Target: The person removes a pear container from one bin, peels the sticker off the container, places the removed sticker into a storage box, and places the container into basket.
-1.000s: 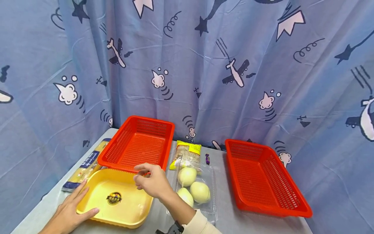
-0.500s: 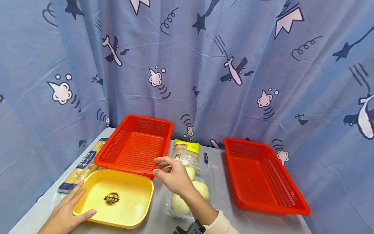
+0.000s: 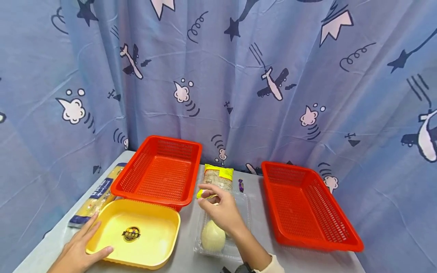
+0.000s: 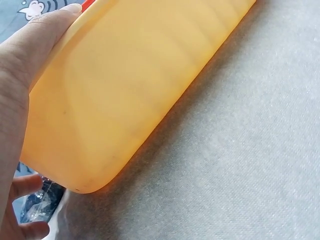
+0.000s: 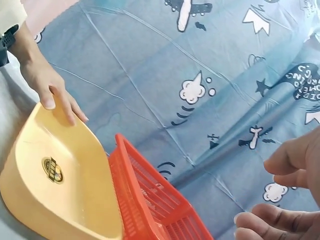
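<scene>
The shallow yellow basin, a dark label inside, sits upright; near it, a clear container holds pale round fruit.

Yellow basin — smooth plastic

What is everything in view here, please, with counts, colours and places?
Tray: 1, yellow, front left
Label: 1, black and yellow, tray floor
Baskets: 2, red, behind the tray and far right
Pack: 1, yellow and blue, left of the tray
Container: 1, clear, right of the tray
Fruit: at least 1, pale yellow, in the container, partly blocked
Bag: 1, yellow and clear, behind the container
Candy: 1, purple, right of the bag
Table: 1, grey, underneath
Curtain: 1, patterned blue, behind
Sleeves: 2, cream, forearms
Wrist devices: 2, black, wrists
Left hand: 1, bare, tray's near-left corner
Right hand: 1, bare, over the container
</scene>
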